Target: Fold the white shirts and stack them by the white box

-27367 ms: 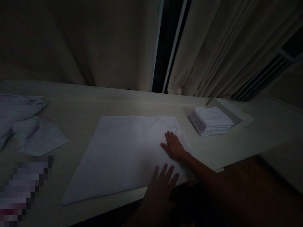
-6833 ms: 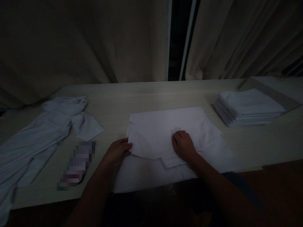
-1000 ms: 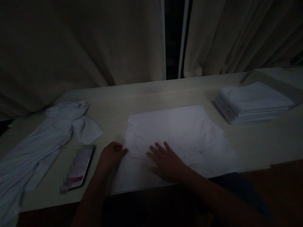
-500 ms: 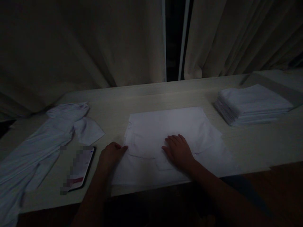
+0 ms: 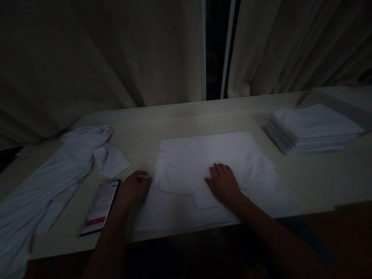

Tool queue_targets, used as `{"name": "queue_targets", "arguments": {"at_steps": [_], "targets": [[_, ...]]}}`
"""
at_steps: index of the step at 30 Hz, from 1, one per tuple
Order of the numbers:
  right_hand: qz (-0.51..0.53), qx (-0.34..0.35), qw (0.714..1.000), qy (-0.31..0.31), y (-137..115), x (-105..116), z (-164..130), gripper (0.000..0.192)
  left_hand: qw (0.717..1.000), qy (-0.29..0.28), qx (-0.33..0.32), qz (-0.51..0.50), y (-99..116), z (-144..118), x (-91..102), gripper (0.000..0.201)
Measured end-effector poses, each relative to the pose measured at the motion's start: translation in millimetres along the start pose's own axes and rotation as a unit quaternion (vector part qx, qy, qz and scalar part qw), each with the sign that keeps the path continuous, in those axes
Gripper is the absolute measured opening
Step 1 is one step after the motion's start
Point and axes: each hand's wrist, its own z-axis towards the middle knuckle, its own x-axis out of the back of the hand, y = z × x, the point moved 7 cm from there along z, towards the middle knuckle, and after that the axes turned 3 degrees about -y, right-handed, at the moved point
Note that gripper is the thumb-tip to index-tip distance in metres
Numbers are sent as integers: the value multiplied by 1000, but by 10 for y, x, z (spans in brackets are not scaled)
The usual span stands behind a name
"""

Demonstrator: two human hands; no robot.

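A white garment, which looks like a shirt partly folded, lies spread on the pale tabletop. Its upper part is turned down over a wider lower layer, with a small flap showing near the middle. My right hand rests flat on the cloth right of centre, fingers stretched out and slightly apart. Just off the garment's left edge is my left hand, its fingers loosely curled with a gap between thumb and forefinger. I see no cloth between them. The dim light hides fine detail.
A phone with a lit screen lies beside my left forearm. Farther left, a crumpled white shirt hangs over the front edge. A stack of folded white clothes sits at the right. Beige curtains hang behind the table.
My left hand has come away from the garment's left edge, moving slightly left. My right hand stays flat on the cloth. The whole view has shifted a little.
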Motion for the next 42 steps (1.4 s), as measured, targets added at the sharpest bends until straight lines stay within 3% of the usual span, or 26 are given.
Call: {"name": "queue_targets", "arguments": {"at_steps": [4,13,19,27,35,42], "targets": [[-4,4,1000,1,-7,6,-3,47,995,89,-42,12,251,144,19,48],[-9,5,1000,13,-15,9,5,45,991,131,-17,15,320,275,-29,39],[-11,7,1000,17,-25,23,4,44,992,126,1,-33,343,253,-32,38],[-1,5,1000,16,-16,1,7,43,996,89,-13,-9,371,333,-110,40],[11,4,1000,16,-2,-12,5,44,995,98,0,4,357,330,-104,38],[4,5,1000,13,1,-23,11,45,990,139,20,20,321,310,-66,36]]}}
